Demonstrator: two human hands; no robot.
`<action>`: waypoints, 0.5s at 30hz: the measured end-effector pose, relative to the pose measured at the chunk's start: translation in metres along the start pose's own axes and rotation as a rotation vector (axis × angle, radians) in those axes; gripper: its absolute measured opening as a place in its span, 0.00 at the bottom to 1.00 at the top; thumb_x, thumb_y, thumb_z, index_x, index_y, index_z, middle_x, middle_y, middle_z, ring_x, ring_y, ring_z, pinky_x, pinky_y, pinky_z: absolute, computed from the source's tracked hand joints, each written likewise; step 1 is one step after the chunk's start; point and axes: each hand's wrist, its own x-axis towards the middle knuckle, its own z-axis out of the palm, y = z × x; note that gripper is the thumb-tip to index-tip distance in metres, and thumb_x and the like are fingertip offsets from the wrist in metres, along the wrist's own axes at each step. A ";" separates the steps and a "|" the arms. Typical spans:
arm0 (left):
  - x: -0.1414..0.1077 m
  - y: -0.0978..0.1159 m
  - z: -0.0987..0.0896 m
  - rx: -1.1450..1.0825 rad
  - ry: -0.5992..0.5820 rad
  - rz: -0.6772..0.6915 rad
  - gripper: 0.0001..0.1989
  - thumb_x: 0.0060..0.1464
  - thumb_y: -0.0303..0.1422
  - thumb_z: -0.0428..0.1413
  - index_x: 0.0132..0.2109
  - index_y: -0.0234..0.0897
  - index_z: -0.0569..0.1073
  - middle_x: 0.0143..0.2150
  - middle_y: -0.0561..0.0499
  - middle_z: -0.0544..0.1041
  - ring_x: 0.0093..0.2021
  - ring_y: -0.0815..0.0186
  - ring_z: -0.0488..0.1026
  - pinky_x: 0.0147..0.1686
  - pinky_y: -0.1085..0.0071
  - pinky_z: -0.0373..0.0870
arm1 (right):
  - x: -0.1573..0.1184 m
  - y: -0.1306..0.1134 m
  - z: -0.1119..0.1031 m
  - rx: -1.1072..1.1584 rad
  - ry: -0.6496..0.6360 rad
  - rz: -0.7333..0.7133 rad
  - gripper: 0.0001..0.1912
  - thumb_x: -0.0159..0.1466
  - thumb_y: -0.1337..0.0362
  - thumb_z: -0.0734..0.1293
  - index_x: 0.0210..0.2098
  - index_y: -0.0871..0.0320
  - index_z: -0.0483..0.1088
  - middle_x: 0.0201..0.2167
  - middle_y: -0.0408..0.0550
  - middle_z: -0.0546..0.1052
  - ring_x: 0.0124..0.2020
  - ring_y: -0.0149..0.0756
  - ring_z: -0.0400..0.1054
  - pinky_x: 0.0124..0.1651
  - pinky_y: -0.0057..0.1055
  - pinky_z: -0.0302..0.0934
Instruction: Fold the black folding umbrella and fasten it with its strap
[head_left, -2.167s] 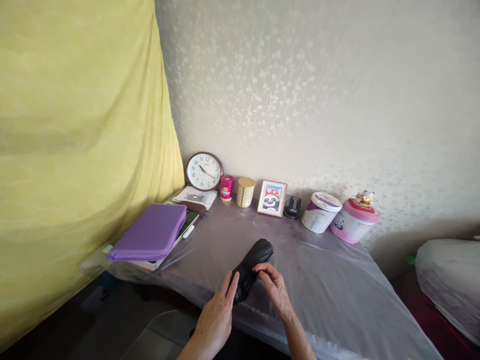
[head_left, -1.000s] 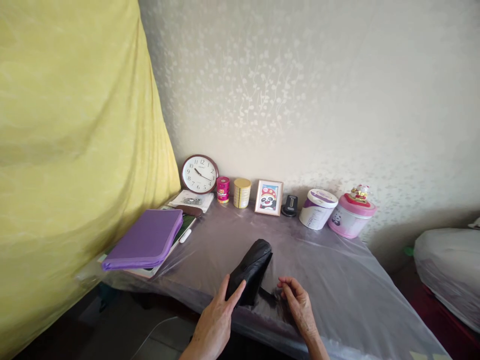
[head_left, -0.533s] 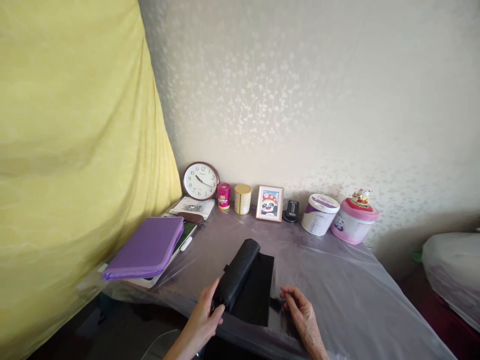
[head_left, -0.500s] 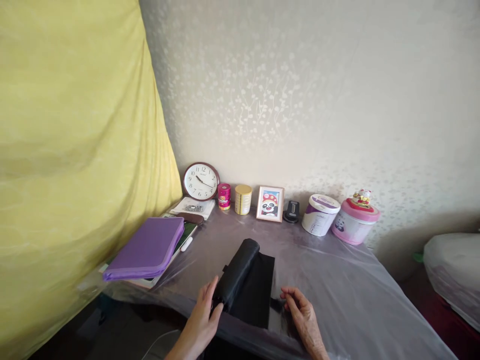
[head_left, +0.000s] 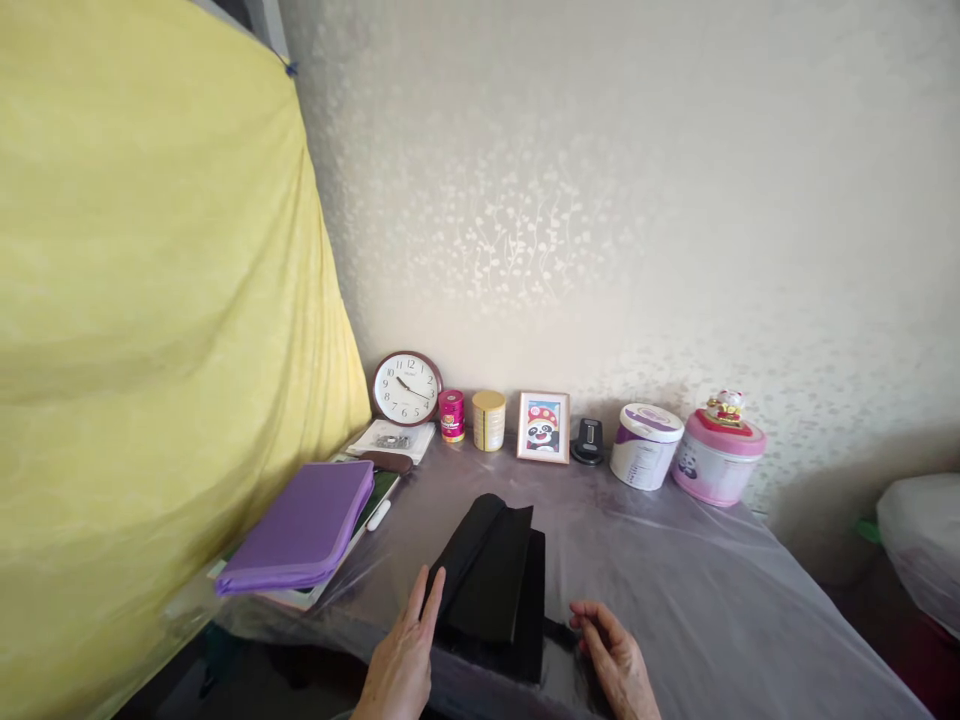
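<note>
A partly rolled black fabric piece [head_left: 491, 580] lies near the table's front edge, with a stiff-looking flap lifting over a flat part on its right. My left hand [head_left: 403, 645] rests against the roll's lower left side, its visible fingers stretched out and slightly apart. From the flat part's right edge a short black strap [head_left: 559, 632] sticks out. The fingertips of my right hand [head_left: 611, 650] are pinched at the end of that strap. What lies inside the roll is hidden.
A purple zip folder [head_left: 300, 530] lies on papers at the left. Along the wall stand a clock [head_left: 407, 388], a pink can [head_left: 451, 416], a yellow-lidded can [head_left: 489, 421], a framed panda picture [head_left: 543, 427], a black device [head_left: 587, 441] and two tubs [head_left: 646, 447]. Plastic covers the table [head_left: 675, 580].
The black roll has loosened, and a flap now stands out to its right. My left hand's fingers have straightened along its side. My right hand stays at the strap. The view has tilted up slightly.
</note>
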 end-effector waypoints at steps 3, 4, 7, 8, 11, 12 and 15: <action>0.006 -0.001 -0.007 0.010 -0.031 -0.039 0.47 0.39 0.12 0.41 0.65 0.42 0.36 0.68 0.43 0.40 0.55 0.64 0.65 0.46 0.75 0.64 | 0.000 -0.001 0.001 0.006 0.008 -0.016 0.23 0.55 0.47 0.61 0.36 0.59 0.73 0.27 0.47 0.76 0.23 0.32 0.66 0.29 0.26 0.62; 0.008 -0.002 -0.011 -0.010 -0.033 -0.045 0.46 0.40 0.13 0.42 0.65 0.41 0.37 0.67 0.42 0.43 0.53 0.64 0.68 0.47 0.74 0.64 | 0.000 -0.002 0.001 0.002 0.007 -0.021 0.23 0.54 0.46 0.61 0.35 0.59 0.73 0.27 0.47 0.76 0.23 0.32 0.66 0.28 0.25 0.61; 0.010 -0.002 -0.025 -0.212 -0.017 -0.043 0.44 0.40 0.18 0.47 0.65 0.39 0.43 0.62 0.42 0.58 0.46 0.67 0.72 0.43 0.76 0.65 | -0.002 -0.007 0.001 -0.007 0.003 -0.041 0.23 0.54 0.46 0.61 0.34 0.58 0.73 0.26 0.47 0.75 0.23 0.32 0.66 0.27 0.24 0.61; 0.009 -0.001 -0.031 -0.332 -0.017 -0.047 0.42 0.41 0.20 0.48 0.64 0.39 0.45 0.57 0.43 0.65 0.42 0.68 0.73 0.39 0.77 0.66 | -0.002 -0.009 0.001 -0.009 0.006 -0.045 0.23 0.54 0.46 0.61 0.34 0.58 0.73 0.25 0.46 0.75 0.23 0.32 0.66 0.27 0.24 0.61; 0.004 0.004 -0.044 -0.735 -0.102 -0.090 0.31 0.44 0.29 0.50 0.58 0.37 0.55 0.33 0.52 0.74 0.24 0.70 0.69 0.23 0.76 0.65 | -0.004 -0.014 0.001 0.008 0.029 -0.052 0.22 0.53 0.46 0.61 0.32 0.58 0.74 0.23 0.46 0.75 0.23 0.34 0.66 0.27 0.26 0.62; 0.003 0.007 -0.047 -0.847 -0.150 -0.105 0.26 0.45 0.32 0.50 0.54 0.36 0.59 0.26 0.55 0.72 0.19 0.71 0.65 0.20 0.76 0.62 | -0.004 -0.016 0.000 0.024 0.036 -0.057 0.22 0.52 0.46 0.61 0.32 0.57 0.74 0.23 0.46 0.75 0.23 0.35 0.66 0.27 0.27 0.62; 0.000 0.019 -0.051 -0.999 -0.278 -0.068 0.18 0.47 0.40 0.49 0.44 0.35 0.63 0.17 0.61 0.63 0.14 0.72 0.59 0.17 0.75 0.59 | -0.007 -0.023 -0.001 0.085 0.056 -0.087 0.19 0.51 0.48 0.62 0.30 0.55 0.75 0.23 0.47 0.75 0.27 0.41 0.69 0.29 0.31 0.64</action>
